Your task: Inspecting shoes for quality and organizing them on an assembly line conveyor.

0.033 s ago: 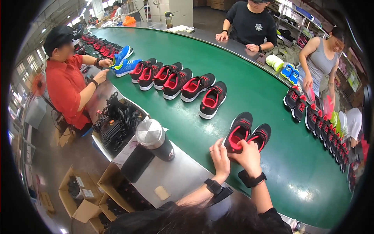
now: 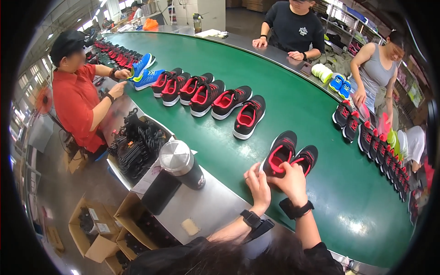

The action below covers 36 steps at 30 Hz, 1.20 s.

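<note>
A black sneaker (image 2: 286,142) with a red lining and white sole stands on the green worktop (image 2: 311,215), toe away from me. Its mate (image 2: 310,156) sits close against its right side. At the outer heel edge, my left hand (image 2: 260,187) grips the first sneaker with bent fingers. My right hand (image 2: 294,184) is closed at the same shoe's heel collar, thumb and fingers pinched together. Whether a small piece is between them is hidden. Both wrists wear black bands.
Matching sneakers (image 2: 250,117) line up to the far left. A tumbler (image 2: 177,158) stands on the metal ledge beside a box of black plastic pieces (image 2: 137,146). A person in red (image 2: 75,101) handles blue sneakers (image 2: 147,79). More sneakers (image 2: 366,136) line the right edge, near another person (image 2: 376,66).
</note>
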Available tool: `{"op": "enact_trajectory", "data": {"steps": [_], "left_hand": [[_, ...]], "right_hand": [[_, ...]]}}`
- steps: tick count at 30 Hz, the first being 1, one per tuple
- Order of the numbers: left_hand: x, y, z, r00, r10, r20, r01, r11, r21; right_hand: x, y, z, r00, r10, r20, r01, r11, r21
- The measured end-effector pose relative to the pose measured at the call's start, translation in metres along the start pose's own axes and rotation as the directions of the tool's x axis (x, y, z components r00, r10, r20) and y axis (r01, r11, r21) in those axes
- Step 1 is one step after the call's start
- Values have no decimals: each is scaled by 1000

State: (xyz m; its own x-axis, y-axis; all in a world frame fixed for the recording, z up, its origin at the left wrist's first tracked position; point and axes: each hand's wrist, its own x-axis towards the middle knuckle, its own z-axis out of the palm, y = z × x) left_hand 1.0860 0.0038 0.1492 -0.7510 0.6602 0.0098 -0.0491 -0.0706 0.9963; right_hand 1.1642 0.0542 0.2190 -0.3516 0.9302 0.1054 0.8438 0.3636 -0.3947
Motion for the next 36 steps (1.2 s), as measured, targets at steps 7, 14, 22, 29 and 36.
{"op": "enact_trajectory", "data": {"steps": [7, 14, 22, 29, 36], "left_hand": [[-1, 1, 10, 993, -45, -106, 37, 996, -83], [2, -27, 10, 991, -72, -109, 54, 985, -165], [-5, -8, 14, 953, -216, 212, 284, 879, -383], [-14, -5, 17, 853, -288, 435, 424, 869, -257], [-18, -11, 20, 780, -352, 517, 510, 837, -199]], "right_hand": [[57, -15, 6, 988, -64, -138, 55, 996, -64], [29, -48, -15, 971, -231, -54, 234, 971, 51], [-103, 10, -32, 959, -115, 261, 23, 943, 333], [-144, 4, -51, 924, 141, 356, -285, 874, 394], [-166, 11, -27, 897, 185, 402, -313, 908, 280]]}}
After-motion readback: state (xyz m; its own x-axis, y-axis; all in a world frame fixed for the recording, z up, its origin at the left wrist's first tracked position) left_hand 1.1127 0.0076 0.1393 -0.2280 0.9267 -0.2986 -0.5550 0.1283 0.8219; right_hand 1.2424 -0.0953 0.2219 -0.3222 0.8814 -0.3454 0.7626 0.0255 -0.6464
